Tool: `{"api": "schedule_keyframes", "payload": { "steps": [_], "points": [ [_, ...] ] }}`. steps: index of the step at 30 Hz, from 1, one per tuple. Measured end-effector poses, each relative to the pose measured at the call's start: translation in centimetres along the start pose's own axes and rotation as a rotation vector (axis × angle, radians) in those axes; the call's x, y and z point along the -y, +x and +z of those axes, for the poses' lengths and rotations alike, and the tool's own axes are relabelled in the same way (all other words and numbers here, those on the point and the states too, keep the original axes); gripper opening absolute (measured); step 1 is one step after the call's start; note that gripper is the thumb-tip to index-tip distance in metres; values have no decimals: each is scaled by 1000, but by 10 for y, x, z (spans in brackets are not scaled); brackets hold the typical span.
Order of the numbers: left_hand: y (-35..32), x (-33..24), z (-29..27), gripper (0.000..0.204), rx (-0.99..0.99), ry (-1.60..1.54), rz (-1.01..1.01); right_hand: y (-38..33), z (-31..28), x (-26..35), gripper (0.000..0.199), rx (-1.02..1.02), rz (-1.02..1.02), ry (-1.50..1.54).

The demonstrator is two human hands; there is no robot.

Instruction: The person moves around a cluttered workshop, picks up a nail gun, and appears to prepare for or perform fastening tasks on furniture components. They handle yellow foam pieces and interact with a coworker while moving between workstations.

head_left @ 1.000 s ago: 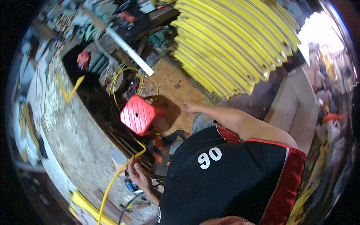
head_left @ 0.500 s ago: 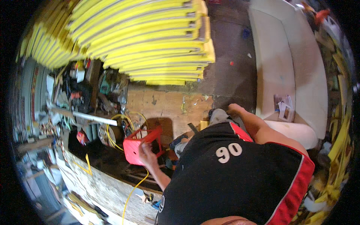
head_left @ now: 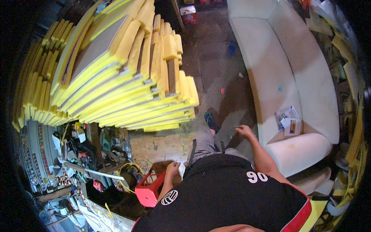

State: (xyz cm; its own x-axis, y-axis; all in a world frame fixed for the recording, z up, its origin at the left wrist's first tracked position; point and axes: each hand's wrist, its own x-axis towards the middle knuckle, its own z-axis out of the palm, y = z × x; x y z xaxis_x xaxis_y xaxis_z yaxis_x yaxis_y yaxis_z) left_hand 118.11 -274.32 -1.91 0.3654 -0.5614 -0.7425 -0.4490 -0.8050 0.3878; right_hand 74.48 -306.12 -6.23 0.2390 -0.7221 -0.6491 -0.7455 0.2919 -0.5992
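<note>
My left hand [head_left: 172,169] hangs low at my side, its fingers curled in. Beside it is a white patch [head_left: 182,170], which I cannot tell from something held or part of my clothing. Just behind that hand stands a red plastic stool [head_left: 147,195], partly covered by my forearm. My right hand [head_left: 243,131] is out ahead of me near the sofa's front, loosely closed with nothing visible in it. A long cream sofa [head_left: 270,42] runs along the right. Printed papers [head_left: 290,123] lie on its seat, beyond my right hand's reach.
Tall stacks of yellow-edged foam panels [head_left: 131,102] fill the left and front. Below them lies clutter with a yellow cable [head_left: 121,168] and a white strip [head_left: 104,174]. Small scraps, one red [head_left: 223,91], dot the dark floor [head_left: 208,62] between stack and sofa.
My view has turned, and the panel stack now sits lower and further left. My left hand has moved from in front of the stool to beside my thigh. One foot is stepping forward.
</note>
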Motion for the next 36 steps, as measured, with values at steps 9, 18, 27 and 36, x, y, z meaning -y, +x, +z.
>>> {"api": "schedule_keyframes", "payload": {
  "steps": [9, 18, 27, 36],
  "points": [
    [173, -337, -74, 39, 52, -249, 231, 138, -145, 39, 46, -45, -90, -83],
    [333, -709, -158, 42, 98, -65, 632, 245, -266, -25, 39, -350, 338, -114],
    [546, -823, -179, 45, 31, 361, 432, 465, -384, 3, 41, 17, 352, -263],
    [686, -825, -248, 42, -4, 112, 19, 761, -739, 270, 42, -519, -21, 177]
  ]
}}
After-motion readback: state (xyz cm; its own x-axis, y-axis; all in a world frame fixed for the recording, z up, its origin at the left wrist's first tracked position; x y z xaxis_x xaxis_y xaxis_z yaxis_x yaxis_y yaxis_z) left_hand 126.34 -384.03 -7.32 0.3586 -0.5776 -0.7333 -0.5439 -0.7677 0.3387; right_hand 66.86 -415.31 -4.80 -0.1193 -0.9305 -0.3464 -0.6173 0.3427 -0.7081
